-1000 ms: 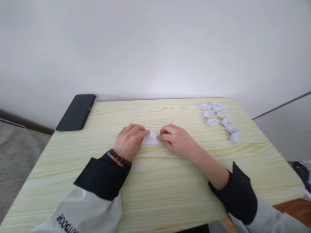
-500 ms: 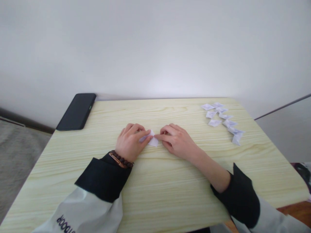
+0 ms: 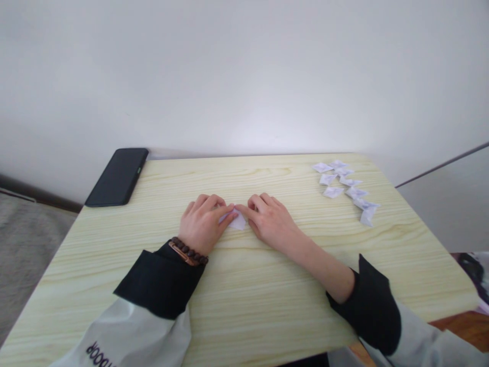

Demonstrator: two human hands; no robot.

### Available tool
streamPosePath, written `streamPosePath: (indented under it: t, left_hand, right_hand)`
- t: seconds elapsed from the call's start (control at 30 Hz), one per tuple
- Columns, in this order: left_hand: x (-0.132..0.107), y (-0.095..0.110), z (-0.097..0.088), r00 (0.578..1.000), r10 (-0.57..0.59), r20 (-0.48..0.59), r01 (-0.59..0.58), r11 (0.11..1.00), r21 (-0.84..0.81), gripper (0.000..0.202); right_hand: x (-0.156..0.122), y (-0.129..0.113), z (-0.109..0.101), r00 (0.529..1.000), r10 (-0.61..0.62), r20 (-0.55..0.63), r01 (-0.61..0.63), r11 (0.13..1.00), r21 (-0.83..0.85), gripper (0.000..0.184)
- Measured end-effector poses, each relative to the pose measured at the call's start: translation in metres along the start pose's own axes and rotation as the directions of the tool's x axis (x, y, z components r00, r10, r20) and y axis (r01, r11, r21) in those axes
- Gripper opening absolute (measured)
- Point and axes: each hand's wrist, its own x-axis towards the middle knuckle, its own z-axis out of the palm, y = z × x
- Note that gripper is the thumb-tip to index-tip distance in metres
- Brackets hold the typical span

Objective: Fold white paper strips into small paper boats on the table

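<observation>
A small white piece of folded paper [image 3: 238,222] lies low over the middle of the table, partly covered by fingers. My left hand [image 3: 204,220] pinches its left side between thumb and forefinger. From the right, my right hand [image 3: 270,220] is closed on the paper's upper edge, its forefinger reaching to the left hand's fingertips and its other fingers curled in. Whether the right thumb lies under the paper is hidden. A dark bead bracelet [image 3: 189,252] circles my left wrist.
Several small folded paper boats [image 3: 333,192] sit in a loose group at the right rear of the pale wood-grain table [image 3: 244,300]. A black phone [image 3: 117,176] lies at the left rear corner. Behind the table rises a white wall [image 3: 244,76].
My right forefinger has moved left and up, from the paper's right corner to its upper edge beside the left fingertips. My left hand keeps its pinch. The view has shifted slightly.
</observation>
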Motion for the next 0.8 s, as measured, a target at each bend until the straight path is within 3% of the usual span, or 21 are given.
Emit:
streamPosePath:
  t: [0.53, 0.8]
  left_hand:
    - [0.0, 0.002, -0.002, 1.0, -0.009, 0.008, 0.008, 0.998, 0.066, 0.016]
    - [-0.001, 0.0, 0.001, 1.0, 0.015, -0.017, -0.016, 0.997, -0.081, 0.026]
  right_hand:
    - [-0.006, 0.003, -0.01, 0.997, -0.072, 0.006, 0.071, 0.993, 0.094, 0.021]
    - [-0.009, 0.004, -0.003, 0.998, -0.01, -0.056, 0.017, 0.991, 0.133, 0.023]
